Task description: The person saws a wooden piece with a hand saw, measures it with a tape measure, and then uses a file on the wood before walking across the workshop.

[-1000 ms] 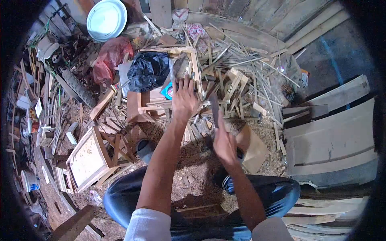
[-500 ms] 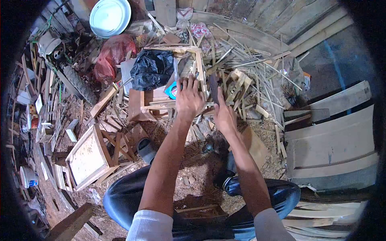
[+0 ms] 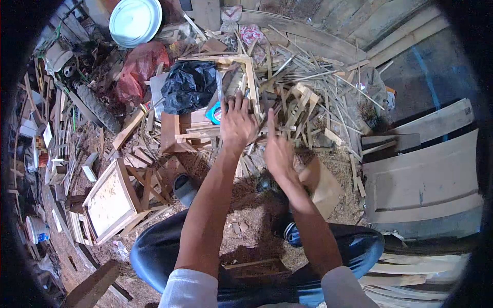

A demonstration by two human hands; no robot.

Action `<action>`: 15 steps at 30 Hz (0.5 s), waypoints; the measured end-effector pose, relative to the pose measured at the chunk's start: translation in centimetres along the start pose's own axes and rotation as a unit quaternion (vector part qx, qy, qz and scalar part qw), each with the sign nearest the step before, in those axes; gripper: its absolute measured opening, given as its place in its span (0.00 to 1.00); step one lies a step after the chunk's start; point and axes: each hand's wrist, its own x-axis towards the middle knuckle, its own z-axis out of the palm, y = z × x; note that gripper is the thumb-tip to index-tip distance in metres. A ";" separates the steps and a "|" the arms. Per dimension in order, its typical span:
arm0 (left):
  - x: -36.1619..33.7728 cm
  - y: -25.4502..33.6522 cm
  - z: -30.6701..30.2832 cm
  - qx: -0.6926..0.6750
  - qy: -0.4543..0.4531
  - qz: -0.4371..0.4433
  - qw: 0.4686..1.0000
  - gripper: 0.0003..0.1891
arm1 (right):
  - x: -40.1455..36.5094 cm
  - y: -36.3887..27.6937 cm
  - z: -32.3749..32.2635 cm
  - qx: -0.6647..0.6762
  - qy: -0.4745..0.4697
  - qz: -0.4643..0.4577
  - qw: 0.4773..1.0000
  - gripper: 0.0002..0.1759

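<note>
My left hand point(image 3: 236, 123) lay flat, fingers spread, on the small wooden frame point(image 3: 197, 134), a bit above the middle of the picture. My right hand point(image 3: 279, 151) stood just beside it, to the lower right, with its fingers straight and close together (it was blurry, so I could not tell if it held anything).

The frame sat on loose sticks, so I thought it could wobble or slip if I pushed hard. The thin wood strips point(image 3: 318, 95) poked out every way at the upper right. Their sharp ends could prick my fingers or leave splinters. The black plastic bag point(image 3: 189, 86) sat just above the frame and could get snagged.

There was little free room up there. The open room was lower down, on the sawdust floor point(image 3: 246, 210) in front of my legs. Big boards point(image 3: 426, 174) shut off the right side, and another wooden frame point(image 3: 110, 203) lay at the lower left.
</note>
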 end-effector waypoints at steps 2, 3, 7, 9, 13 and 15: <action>-0.6 0.2 -0.9 0.017 -0.010 0.014 1.000 0.25 | -1.6 -0.8 0.6 -0.150 0.094 -0.020 0.984 0.48; -1.1 0.2 -0.8 0.002 0.012 0.011 1.000 0.25 | -1.7 -0.8 0.9 -0.039 0.101 -0.033 0.994 0.45; 0.3 -0.4 -0.8 -0.015 -0.008 0.006 1.000 0.24 | -0.3 3.0 1.8 0.296 0.062 0.042 0.952 0.33; 0.6 0.0 -1.4 -0.002 -0.020 -0.006 1.000 0.24 | 0.6 4.6 3.0 0.302 0.077 0.018 0.950 0.34; 0.6 -0.1 -1.6 0.031 -0.064 -0.011 0.997 0.28 | 0.1 4.4 3.2 0.444 0.040 0.039 0.894 0.34; 0.7 0.0 -1.4 0.032 -0.063 -0.014 0.997 0.27 | 0.4 4.9 4.0 0.491 0.058 0.019 0.869 0.35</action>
